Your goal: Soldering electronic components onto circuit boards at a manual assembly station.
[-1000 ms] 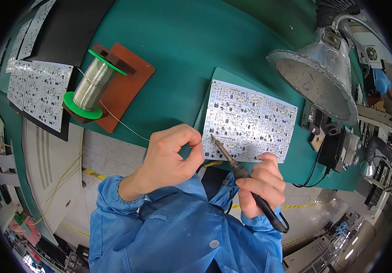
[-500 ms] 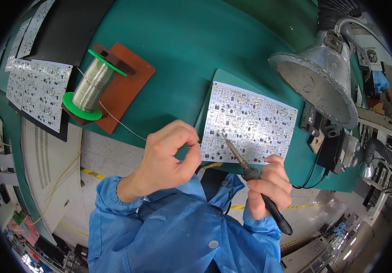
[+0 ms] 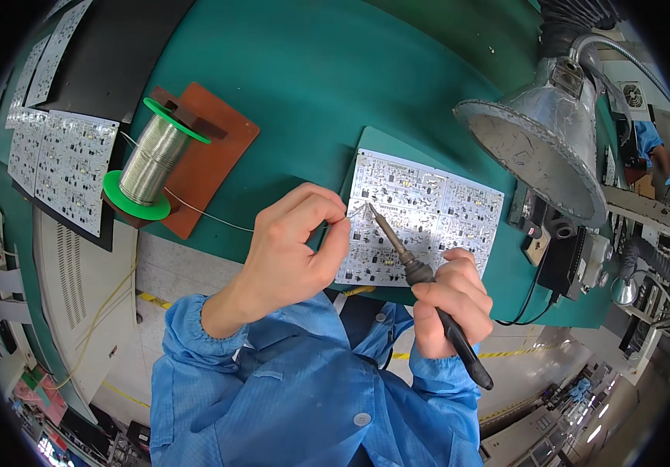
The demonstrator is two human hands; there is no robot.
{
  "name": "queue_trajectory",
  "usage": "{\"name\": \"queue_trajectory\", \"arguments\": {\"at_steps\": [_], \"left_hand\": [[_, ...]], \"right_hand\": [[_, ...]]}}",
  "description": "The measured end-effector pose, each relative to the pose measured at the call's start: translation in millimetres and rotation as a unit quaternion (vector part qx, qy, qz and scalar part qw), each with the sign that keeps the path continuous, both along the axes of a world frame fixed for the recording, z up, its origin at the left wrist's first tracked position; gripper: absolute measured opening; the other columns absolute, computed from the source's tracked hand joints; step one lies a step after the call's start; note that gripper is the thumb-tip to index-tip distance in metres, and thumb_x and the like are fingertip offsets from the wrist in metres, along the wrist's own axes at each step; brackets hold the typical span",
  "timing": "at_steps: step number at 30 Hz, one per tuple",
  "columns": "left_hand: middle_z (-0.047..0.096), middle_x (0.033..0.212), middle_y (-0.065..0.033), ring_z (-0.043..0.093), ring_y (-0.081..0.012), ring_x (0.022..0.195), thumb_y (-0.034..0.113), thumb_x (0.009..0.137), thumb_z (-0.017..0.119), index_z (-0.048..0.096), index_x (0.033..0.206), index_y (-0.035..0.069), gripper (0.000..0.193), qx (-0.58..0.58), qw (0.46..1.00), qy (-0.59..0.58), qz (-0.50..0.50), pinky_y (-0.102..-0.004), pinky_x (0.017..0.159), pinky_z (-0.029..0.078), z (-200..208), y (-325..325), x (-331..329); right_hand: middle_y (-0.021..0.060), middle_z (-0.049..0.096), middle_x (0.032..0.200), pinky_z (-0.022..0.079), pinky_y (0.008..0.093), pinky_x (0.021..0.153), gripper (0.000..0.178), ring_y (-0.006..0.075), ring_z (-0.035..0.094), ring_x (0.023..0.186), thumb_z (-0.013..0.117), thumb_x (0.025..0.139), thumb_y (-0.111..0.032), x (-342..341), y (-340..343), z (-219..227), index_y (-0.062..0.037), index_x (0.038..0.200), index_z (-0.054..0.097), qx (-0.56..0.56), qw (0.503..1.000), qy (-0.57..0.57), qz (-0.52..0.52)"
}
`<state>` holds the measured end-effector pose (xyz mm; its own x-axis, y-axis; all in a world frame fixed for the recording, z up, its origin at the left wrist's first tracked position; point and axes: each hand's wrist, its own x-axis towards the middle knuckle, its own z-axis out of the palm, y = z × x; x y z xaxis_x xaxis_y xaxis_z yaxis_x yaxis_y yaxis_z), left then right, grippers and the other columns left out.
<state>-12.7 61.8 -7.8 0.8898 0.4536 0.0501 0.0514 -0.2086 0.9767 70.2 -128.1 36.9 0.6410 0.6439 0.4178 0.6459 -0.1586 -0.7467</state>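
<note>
A white circuit board panel (image 3: 428,210) lies on the green bench mat near the front edge. My left hand (image 3: 292,249) pinches a thin solder wire (image 3: 210,216) that runs from a green-flanged spool (image 3: 152,159); the wire's end meets the board's left side. My right hand (image 3: 452,300) grips a black-handled soldering iron (image 3: 420,274), its tip touching the board right beside the wire end. Both forearms wear blue sleeves.
The spool stands on a brown plate (image 3: 210,167). More white board panels (image 3: 63,167) lie on a black mat at the left. A metal fume hood (image 3: 541,148) on a flexible hose hangs at the right, above cables and black boxes (image 3: 576,257).
The iron tip has shifted left across the board toward the wire end, and my left hand has pushed the wire forward onto the board.
</note>
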Motion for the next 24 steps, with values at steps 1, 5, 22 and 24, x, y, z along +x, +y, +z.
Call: {"name": "queue_trajectory", "arguments": {"at_steps": [1, 5, 22, 24], "left_hand": [[0.064, 0.085, -0.0102, 0.060, -0.0178, 0.062, -0.004, 0.077, 0.065, 0.060, 0.080, -0.001, 0.006, 0.010, 1.000, -0.011, 0.000, -0.0281, 0.054, 0.045, -1.4, 0.1, 1.0], [0.063, 0.083, -0.0103, 0.060, -0.0187, 0.062, -0.004, 0.077, 0.065, 0.060, 0.079, -0.001, 0.006, -0.013, 1.000, 0.012, -0.008, -0.0283, 0.054, 0.045, 1.2, 0.1, 2.7], [0.064, 0.081, -0.0059, 0.051, -0.0077, 0.056, -0.006, 0.077, 0.064, 0.060, 0.079, 0.000, 0.007, -0.019, 0.999, -0.025, 0.011, -0.0229, 0.046, 0.036, -4.0, 1.2, 2.5], [0.064, 0.081, -0.0059, 0.052, -0.0078, 0.056, -0.006, 0.078, 0.063, 0.060, 0.079, 0.000, 0.007, -0.033, 0.999, -0.022, 0.018, -0.0228, 0.046, 0.036, -4.2, 1.0, 4.2]], "right_hand": [[0.0043, 0.053, 0.060, 0.048, 0.0426, 0.076, 0.018, 0.0209, 0.049, 0.056, 0.068, 0.062, -0.001, 1.0, 1.7, -0.3, -0.0050, 0.080, 0.069, 0.000, 1.000, -0.002, 0.001], [0.0045, 0.053, 0.059, 0.048, 0.0422, 0.074, 0.020, 0.0208, 0.048, 0.056, 0.068, 0.060, 0.001, 3.3, 5.1, 1.0, -0.0050, 0.079, 0.069, -0.006, 1.000, -0.008, 0.002], [0.0057, 0.054, 0.060, 0.047, 0.0454, 0.075, 0.014, 0.0214, 0.049, 0.058, 0.070, 0.076, -0.016, 5.8, -3.2, 0.0, -0.0031, 0.081, 0.066, 0.015, 1.000, -0.005, -0.015], [0.0067, 0.053, 0.059, 0.046, 0.0474, 0.076, 0.023, 0.0225, 0.048, 0.058, 0.069, 0.080, -0.025, 5.4, -5.7, -1.1, -0.0021, 0.080, 0.064, 0.016, 1.000, -0.005, -0.023]]}}
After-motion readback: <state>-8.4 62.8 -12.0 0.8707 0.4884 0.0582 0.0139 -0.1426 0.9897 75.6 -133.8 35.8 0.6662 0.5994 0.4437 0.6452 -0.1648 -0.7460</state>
